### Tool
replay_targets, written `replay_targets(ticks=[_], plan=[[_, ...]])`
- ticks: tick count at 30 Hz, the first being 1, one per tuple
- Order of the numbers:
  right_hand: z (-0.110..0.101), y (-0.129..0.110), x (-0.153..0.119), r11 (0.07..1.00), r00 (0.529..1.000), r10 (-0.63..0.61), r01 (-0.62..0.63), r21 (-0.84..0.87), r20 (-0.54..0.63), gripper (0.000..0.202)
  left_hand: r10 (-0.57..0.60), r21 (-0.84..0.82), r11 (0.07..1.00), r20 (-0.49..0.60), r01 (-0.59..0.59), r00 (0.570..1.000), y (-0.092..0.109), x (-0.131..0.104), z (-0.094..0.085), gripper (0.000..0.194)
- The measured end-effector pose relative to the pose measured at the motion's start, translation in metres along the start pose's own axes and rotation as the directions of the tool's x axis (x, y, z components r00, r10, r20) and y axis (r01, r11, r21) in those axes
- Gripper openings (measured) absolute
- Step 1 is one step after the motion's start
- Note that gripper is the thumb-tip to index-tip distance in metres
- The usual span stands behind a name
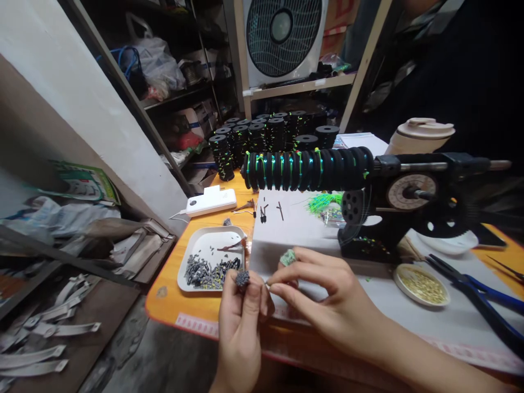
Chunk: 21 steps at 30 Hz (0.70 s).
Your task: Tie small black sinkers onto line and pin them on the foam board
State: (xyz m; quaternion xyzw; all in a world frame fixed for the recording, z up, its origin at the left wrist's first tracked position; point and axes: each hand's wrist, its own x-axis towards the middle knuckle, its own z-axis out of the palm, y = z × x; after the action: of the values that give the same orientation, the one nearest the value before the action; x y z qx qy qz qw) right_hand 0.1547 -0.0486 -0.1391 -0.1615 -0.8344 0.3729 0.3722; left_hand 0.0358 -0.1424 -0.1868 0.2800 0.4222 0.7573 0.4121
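Observation:
My left hand [244,322] is closed round a dark, bumpy cluster [242,279] that pokes out above the thumb. Close to its right, my right hand [323,289] pinches a tiny thin piece [268,283] between thumb and forefinger, too small to name. A pale green, rough lump [287,257] shows at the curled fingers of my right hand. Just left of my left hand lies a white tray [183,273] with many small dark and yellow-marked pieces. Above my hands, a black ribbed roller [307,170] wound with green and blue cord extends from a machine [413,191].
A white dish [422,297] of gold bits and blue-handled pliers [470,289] lie right. A white power bank [212,202], green strands [325,203], black spools [257,134] and a lidded cup [421,136] stand behind. A fan [282,33] is on the shelf.

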Motion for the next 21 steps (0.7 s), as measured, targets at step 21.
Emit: replay_targets(ticks=[21], plan=[[0.003, -0.003, -0.002, 0.959, 0.977, -0.181, 0.201, -0.201, 0.11, 0.017, -0.067, -0.015, 0.998, -0.143, 0.065, 0.987, 0.004, -0.015, 0.002, 0.022]])
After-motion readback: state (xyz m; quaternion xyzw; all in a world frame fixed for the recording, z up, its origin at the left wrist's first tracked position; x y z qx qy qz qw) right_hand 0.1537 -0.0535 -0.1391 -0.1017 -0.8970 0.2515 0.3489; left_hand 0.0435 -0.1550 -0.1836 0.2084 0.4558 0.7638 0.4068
